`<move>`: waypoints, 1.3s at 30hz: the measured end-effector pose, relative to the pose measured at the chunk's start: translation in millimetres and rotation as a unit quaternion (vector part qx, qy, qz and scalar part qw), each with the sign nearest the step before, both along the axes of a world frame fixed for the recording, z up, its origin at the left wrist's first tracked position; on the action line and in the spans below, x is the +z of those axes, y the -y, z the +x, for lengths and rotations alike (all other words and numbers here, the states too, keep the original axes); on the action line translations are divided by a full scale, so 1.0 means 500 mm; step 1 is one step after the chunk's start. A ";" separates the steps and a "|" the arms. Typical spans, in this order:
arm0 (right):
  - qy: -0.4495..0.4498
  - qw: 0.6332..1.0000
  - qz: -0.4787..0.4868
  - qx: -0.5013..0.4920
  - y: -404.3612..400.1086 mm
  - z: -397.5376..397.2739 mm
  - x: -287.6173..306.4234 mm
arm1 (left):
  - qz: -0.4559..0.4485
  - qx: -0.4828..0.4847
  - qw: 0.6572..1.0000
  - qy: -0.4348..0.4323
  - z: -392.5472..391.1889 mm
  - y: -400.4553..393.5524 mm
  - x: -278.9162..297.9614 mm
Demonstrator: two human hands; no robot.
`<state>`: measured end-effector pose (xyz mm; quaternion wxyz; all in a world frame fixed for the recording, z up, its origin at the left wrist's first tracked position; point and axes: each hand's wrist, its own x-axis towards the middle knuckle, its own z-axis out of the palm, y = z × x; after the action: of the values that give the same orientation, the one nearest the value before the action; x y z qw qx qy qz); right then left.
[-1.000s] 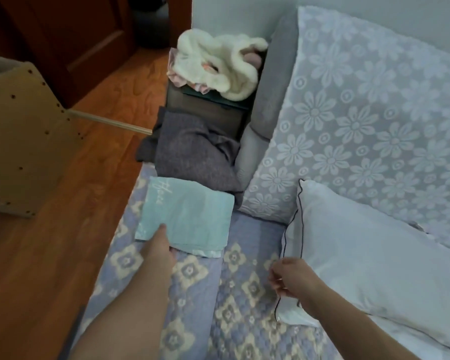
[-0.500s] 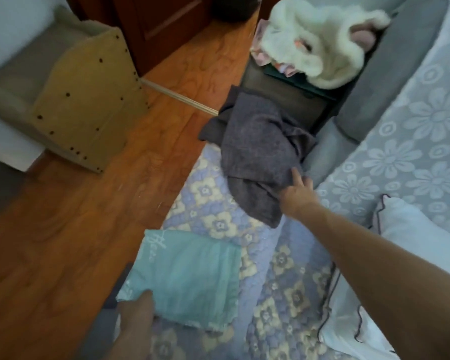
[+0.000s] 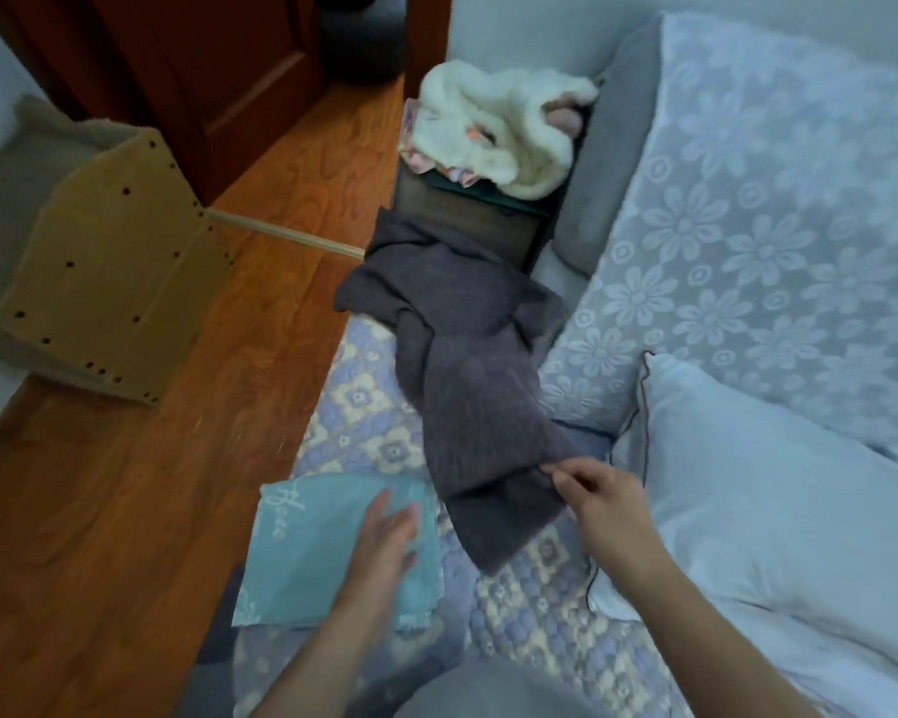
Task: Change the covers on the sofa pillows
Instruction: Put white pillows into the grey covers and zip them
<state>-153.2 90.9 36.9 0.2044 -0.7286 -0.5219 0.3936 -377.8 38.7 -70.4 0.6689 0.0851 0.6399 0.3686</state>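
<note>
- Cover (image 3: 327,551): teal, white lettering.
- Cloth (image 3: 467,386): plain dark grey.
- Pillow (image 3: 778,505): white, dark piping.
- Quilt (image 3: 369,406): lavender and cream, floral diamonds.
- Floor (image 3: 125,510): reddish-brown wood.

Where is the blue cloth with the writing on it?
In the head view, the blue cloth lies low and left on the quilted sofa seat, under the left hand, beside the grey cover.

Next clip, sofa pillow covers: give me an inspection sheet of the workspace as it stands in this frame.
Surface: quilted sofa seat, patterned.
Job's things: grey cover rumpled across the seat; folded teal cover near the front edge; white pillow against the floral cushion.
Clutter: fluffy white garment piled on the dark side cabinet.
Grippers: right hand pinches the grey cover; left hand rests flat on the teal cover.
Cables: nothing seen.
Surroundings: wooden floor, wooden door, tan chair.
</note>
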 end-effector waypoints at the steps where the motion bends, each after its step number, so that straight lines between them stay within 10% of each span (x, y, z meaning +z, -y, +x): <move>1: -0.022 0.999 -0.003 -0.036 0.043 0.015 0.016 | 0.013 -0.044 0.995 0.083 0.026 -0.018 0.031; 4: -0.045 0.996 0.012 -0.079 0.131 0.060 0.066 | 0.084 -0.188 0.968 0.146 0.120 -0.037 0.107; 12: -0.049 0.988 0.121 -0.082 0.218 0.309 0.375 | 0.393 -0.355 0.823 -0.206 0.306 -0.008 0.339; 23: 0.165 0.963 0.183 -0.112 0.401 0.673 0.421 | 0.343 -0.330 0.879 -0.028 0.590 0.127 0.730; 29: -0.248 0.958 0.142 0.018 0.579 0.616 0.458 | 0.296 -0.270 0.916 0.020 0.735 0.285 0.757; 31: -0.193 0.967 0.146 0.081 0.604 0.598 0.426 | 0.308 -0.283 0.908 -0.020 0.761 0.321 0.768; 34: 0.077 0.986 0.145 0.025 0.586 0.647 0.373 | 0.379 -0.304 0.813 -0.319 0.764 0.340 0.772; 36: 0.108 0.981 0.159 -0.017 0.573 0.705 0.366 | 0.388 -0.291 0.721 -0.495 0.742 0.342 0.763; 39: 0.076 0.966 0.245 -0.022 0.577 0.770 0.420 | 0.377 -0.274 0.669 -0.579 0.708 0.356 0.744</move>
<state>232.0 -197.8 246.7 0.3455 -0.6953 -0.6000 0.1927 -23.5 -139.1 301.7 0.1463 0.6982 0.6526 0.2554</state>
